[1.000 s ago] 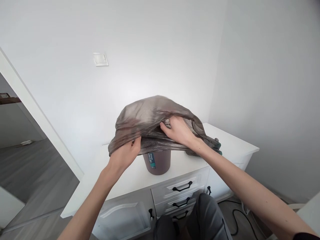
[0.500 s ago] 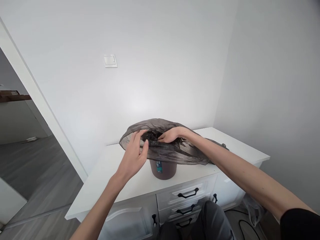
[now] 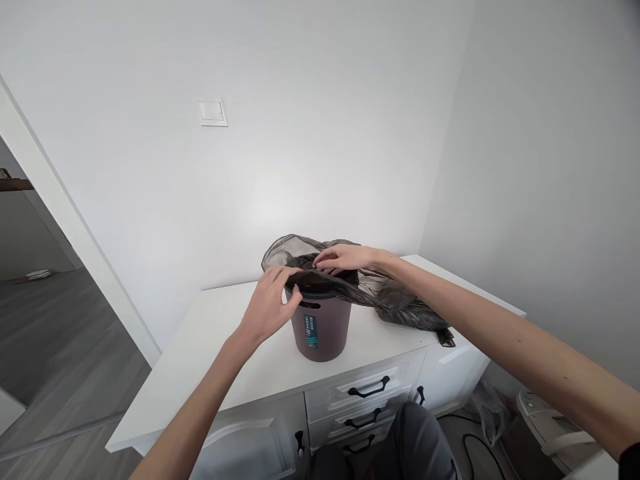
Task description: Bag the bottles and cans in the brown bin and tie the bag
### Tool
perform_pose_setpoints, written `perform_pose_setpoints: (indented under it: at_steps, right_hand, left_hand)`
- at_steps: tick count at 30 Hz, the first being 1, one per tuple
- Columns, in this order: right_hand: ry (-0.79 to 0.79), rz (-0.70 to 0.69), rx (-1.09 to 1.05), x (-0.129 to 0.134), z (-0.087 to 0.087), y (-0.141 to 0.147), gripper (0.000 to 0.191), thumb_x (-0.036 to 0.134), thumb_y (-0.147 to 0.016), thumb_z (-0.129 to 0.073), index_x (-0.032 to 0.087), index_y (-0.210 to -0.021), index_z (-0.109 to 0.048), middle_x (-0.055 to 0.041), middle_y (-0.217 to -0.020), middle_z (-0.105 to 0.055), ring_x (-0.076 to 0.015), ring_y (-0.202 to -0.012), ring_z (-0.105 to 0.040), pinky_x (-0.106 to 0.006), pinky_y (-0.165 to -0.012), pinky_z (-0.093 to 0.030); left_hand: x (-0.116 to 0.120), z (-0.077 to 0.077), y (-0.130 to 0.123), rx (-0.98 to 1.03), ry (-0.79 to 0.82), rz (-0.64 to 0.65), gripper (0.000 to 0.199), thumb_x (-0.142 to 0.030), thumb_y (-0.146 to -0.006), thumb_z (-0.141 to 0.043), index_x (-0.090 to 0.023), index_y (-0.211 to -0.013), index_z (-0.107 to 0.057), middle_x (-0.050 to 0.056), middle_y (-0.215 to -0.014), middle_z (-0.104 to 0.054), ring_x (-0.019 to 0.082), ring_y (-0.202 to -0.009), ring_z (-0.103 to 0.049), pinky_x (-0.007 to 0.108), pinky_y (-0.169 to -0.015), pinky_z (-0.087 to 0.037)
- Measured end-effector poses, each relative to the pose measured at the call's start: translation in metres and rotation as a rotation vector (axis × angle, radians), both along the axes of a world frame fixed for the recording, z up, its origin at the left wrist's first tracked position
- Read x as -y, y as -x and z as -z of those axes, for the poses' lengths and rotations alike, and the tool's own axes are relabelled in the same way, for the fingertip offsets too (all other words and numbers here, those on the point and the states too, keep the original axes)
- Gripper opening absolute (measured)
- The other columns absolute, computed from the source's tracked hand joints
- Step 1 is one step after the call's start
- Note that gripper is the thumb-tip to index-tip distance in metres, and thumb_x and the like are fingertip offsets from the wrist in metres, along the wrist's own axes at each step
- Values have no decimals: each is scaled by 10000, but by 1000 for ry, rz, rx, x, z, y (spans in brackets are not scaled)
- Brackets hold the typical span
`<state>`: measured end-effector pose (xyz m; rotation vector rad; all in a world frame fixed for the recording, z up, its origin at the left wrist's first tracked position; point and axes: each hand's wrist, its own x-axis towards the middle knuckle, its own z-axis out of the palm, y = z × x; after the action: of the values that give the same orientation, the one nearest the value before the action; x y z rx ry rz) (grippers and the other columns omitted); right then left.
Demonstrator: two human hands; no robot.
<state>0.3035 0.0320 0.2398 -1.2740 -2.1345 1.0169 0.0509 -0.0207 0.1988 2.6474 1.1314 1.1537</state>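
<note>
A brownish-purple bin [image 3: 327, 327] with a blue-green label stands upright on the white cabinet top [image 3: 220, 333]. Thin dark plastic bag [image 3: 410, 310] material lies in and over its mouth and spreads to the right onto the cabinet top. At the bin's left rim, my left hand [image 3: 270, 300] has its fingers over the bag's edge and its thumb below, closed on the film. My right hand [image 3: 340, 259] reaches over the mouth from the right, fingers bent down at the bag; their tips are partly hidden in the dark film.
The white wall with a light switch [image 3: 213, 113] rises behind the cabinet. Drawers with black handles [image 3: 369, 387] face my knees. At the lower right are a clear plastic bag [image 3: 493, 410], a black cable and a white object. A doorway opens at the left.
The bag's front edge has risen and drawn back, so more of the bin and its rim shows. Bag material on the right has slumped onto the cabinet top. The view has shifted slightly.
</note>
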Motion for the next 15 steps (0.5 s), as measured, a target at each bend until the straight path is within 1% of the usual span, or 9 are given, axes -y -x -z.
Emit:
perform_pose_setpoints:
  at_steps: [2,4,5,7,9,10,11,13,15]
  right_hand:
    - [-211,118,-50,4,5,-7,163,268,-868,-699,222,-1012,-763,-55,-1098,-791,-219,-1020,-741,-340,-952,-592]
    - [-416,286,-89,6,14,-9,209,244,-910,-638,218,-1090,-742,-73,-1186,-771,-218,-1080,-722,-366,-1010,-560]
    - [-478,362,-111,6,18,-9,235,242,-933,-605,214,-1130,-729,-84,-1218,-760,-216,-1104,-713,-372,-1029,-545]
    - [-505,461,-156,4,25,-9,280,275,-974,-559,199,-1202,-702,-107,-1267,-739,-219,-1148,-696,-380,-1051,-525]
    - [-438,503,-197,-2,32,-11,326,357,-993,-560,186,-1237,-692,-125,-1311,-720,-237,-1202,-678,-394,-1091,-496]
    - [-380,521,-230,-5,35,-13,358,411,-996,-566,182,-1239,-694,-130,-1326,-715,-252,-1234,-665,-405,-1118,-474]
    - [-302,541,-276,-8,39,-15,398,468,-996,-565,179,-1232,-701,-134,-1330,-716,-269,-1261,-654,-417,-1140,-458]
    - [-93,575,-407,-12,49,-20,500,582,-1001,-518,175,-1210,-716,-142,-1293,-737,-302,-1275,-651,-443,-1144,-463]
    - [126,559,-554,-11,64,-23,613,675,-1004,-429,175,-1199,-725,-153,-1244,-758,-324,-1244,-673,-464,-1106,-507]
  left_hand:
    - [-7,3,1,57,-100,-43,180,-204,-925,-548,-240,-1026,-692,52,-1098,-721,240,-1075,-652,396,-942,-536]
    - [-11,6,2,126,-210,-76,146,-144,-896,-534,-231,-859,-646,33,-949,-708,218,-955,-648,385,-921,-531]
    - [-12,8,4,142,-270,-75,157,-128,-895,-524,-231,-824,-619,22,-886,-694,206,-904,-640,390,-942,-523]
    - [-10,11,9,114,-376,-53,176,-111,-903,-505,-233,-808,-588,-1,-797,-668,186,-813,-619,414,-1021,-490]
    - [-7,14,15,48,-416,-58,187,-107,-906,-487,-233,-801,-575,-10,-766,-668,175,-746,-598,437,-1067,-460]
    - [-4,17,18,17,-398,-78,190,-110,-906,-480,-233,-796,-573,-10,-770,-680,175,-731,-597,443,-1069,-454]
    - [-3,19,20,-10,-355,-105,194,-116,-906,-471,-234,-790,-572,-7,-777,-693,179,-729,-601,445,-1059,-454]
    - [0,26,23,-65,-210,-142,218,-132,-910,-436,-236,-769,-566,3,-777,-705,194,-746,-619,433,-1016,-466]
    - [-1,33,25,-155,-37,-112,261,-141,-907,-392,-239,-727,-552,9,-739,-684,204,-743,-621,415,-973,-478]
